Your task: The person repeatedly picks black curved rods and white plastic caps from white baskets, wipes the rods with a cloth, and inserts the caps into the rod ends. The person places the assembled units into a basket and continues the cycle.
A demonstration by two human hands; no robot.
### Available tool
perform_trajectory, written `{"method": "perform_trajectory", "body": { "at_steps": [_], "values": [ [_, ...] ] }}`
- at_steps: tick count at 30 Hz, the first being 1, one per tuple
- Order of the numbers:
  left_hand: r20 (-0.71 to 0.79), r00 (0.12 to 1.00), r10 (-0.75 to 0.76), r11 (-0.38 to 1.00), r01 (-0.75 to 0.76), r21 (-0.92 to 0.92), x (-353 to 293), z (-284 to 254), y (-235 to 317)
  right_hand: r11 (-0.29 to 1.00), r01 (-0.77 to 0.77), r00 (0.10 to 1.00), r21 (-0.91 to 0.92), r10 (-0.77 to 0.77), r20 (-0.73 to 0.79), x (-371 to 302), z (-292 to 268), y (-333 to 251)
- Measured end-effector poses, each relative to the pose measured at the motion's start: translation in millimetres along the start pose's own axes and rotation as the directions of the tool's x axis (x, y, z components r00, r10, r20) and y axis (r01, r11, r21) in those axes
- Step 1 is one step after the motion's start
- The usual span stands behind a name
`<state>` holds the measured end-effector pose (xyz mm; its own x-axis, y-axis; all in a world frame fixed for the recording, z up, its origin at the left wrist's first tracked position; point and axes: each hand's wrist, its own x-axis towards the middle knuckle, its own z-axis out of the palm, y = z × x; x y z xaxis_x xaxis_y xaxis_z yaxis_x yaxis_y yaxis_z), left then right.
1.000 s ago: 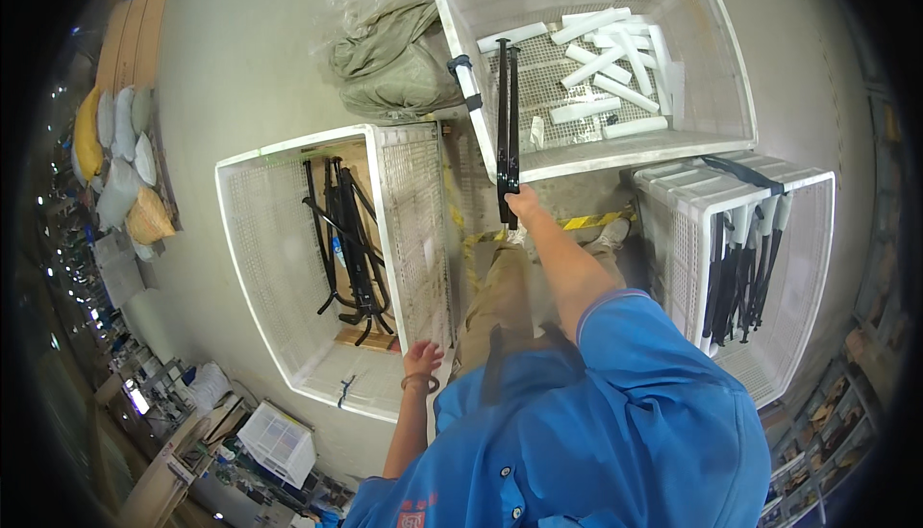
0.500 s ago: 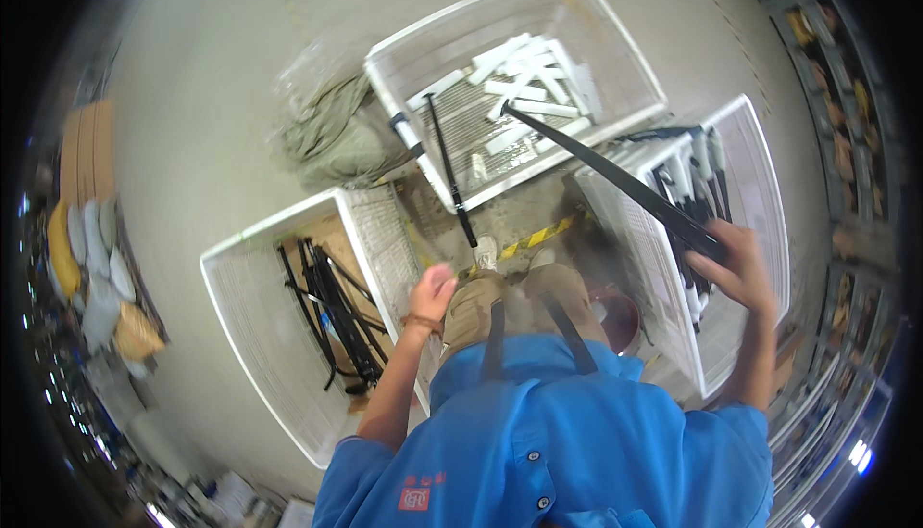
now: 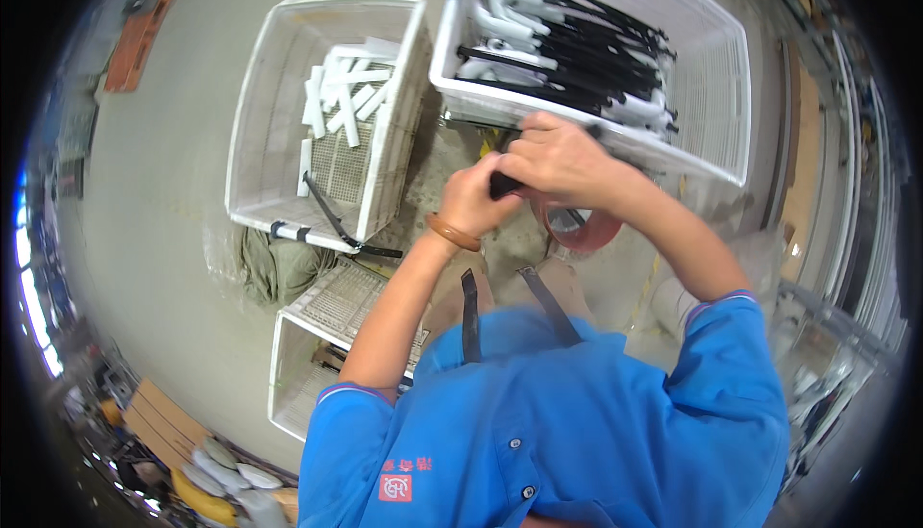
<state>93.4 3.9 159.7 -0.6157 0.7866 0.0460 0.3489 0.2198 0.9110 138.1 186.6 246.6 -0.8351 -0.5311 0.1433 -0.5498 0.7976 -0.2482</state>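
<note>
In front of me, my left hand [image 3: 471,203] and my right hand [image 3: 565,164] are together, fingers closed round a black bar [image 3: 502,185]. Only a short dark part of it shows between them; the rest is hidden by my hands or too blurred to follow. They are just in front of the near rim of a white crate [image 3: 707,167]. Many black bars [image 3: 606,52] lie side by side in that crate, with white sleeves or wrapping [image 3: 510,28] on their ends.
A second white crate [image 3: 252,105] at left holds loose white pieces [image 3: 346,95]. A black bar [image 3: 329,213] leans over its near edge. Below are a crumpled greenish cloth [image 3: 284,268] and a third crate [image 3: 279,374]. A red round container [image 3: 585,230] stands by my legs.
My view has turned to the right, towards the crate of wrapped bars. The bar was in my right hand alone, stretched out long; my open left hand has come over and closed on it.
</note>
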Motion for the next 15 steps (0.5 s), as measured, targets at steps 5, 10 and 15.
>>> {"method": "perform_trajectory", "body": {
  "at_steps": [5, 10, 15],
  "values": [
    [-0.106, 0.899, -0.425, 0.9, 0.433, 0.06, -30, 98, -105, 0.812, -0.495, 0.725, 0.309, 0.582, -0.37, -164, 143, 44],
    [-0.113, 0.742, -0.661, 0.75, 0.659, -0.057, -67, 135, -158, 0.162, -0.979, 0.198, 0.121, 0.892, 0.405, -347, 365, 64],
    [-0.338, 0.57, -0.749, 0.663, 0.647, -0.376, -70, 132, -179, 0.26, -0.965, 0.21, -0.017, 0.816, 0.539, -448, 577, 76]
  ]
}}
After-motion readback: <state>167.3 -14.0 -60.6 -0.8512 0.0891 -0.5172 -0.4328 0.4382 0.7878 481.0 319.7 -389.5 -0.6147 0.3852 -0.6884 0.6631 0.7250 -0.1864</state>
